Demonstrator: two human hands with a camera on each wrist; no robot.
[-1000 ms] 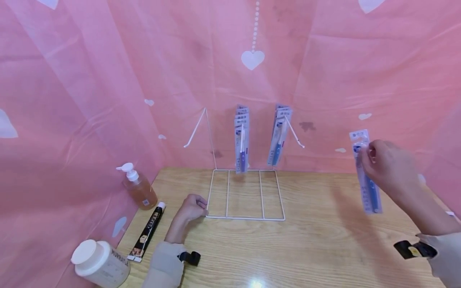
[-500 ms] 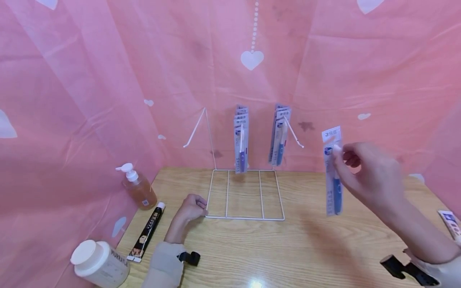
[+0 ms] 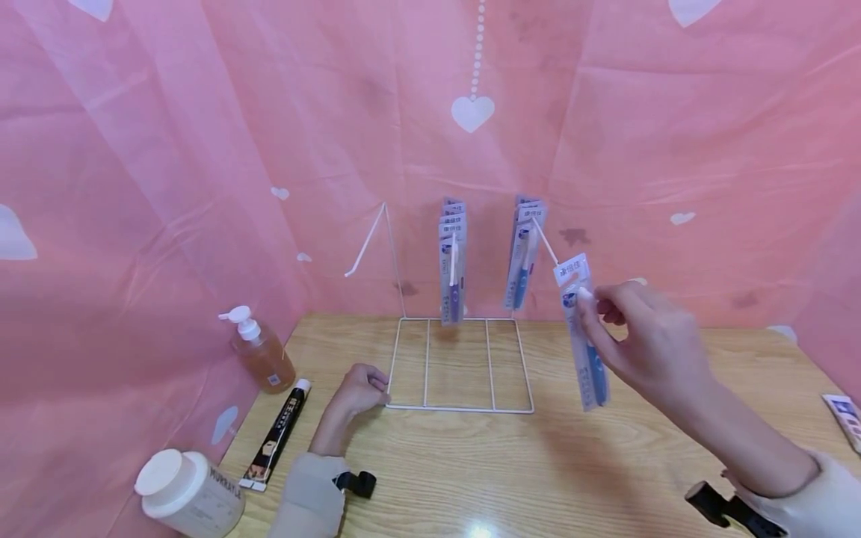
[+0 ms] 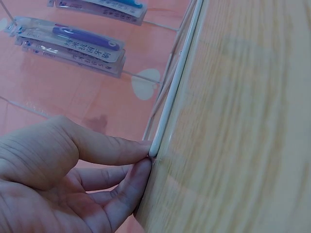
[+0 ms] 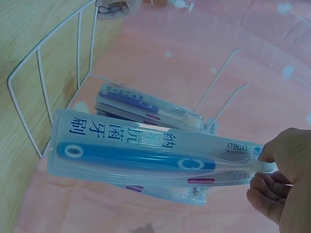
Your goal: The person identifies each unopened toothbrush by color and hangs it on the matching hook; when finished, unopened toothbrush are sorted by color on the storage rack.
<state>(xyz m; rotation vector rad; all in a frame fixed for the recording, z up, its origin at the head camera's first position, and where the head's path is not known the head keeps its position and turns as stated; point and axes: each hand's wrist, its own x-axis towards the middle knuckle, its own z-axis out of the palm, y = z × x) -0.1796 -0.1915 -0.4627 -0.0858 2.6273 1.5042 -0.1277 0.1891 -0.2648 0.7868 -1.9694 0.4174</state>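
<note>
My right hand [image 3: 649,336] pinches a packaged blue toothbrush [image 3: 584,344] near the top of its pack. The pack's upper edge is at the tip of the right prong of a white wire rack [image 3: 459,409]; whether the prong passes through its hole I cannot tell. In the left wrist view, my left hand [image 4: 73,174] grips the rack's front left corner between thumb and fingers. Packs with purple toothbrushes [image 3: 453,276] hang on the rack's middle prong. Packs with blue toothbrushes [image 3: 523,258] hang at the back of the right prong. The left prong [image 3: 365,243] is bare.
A pump bottle [image 3: 264,359] of amber liquid, a black toothpaste tube [image 3: 276,437] and a white jar [image 3: 191,493] stand or lie along the left side. At the right edge lies a white and blue tube [image 3: 844,418]. Pink cloth [image 3: 639,149] closes off the back and sides.
My right hand has carried the packaged blue toothbrush leftward from the right side to the tip of the right prong. My left hand stays at the rack's corner.
</note>
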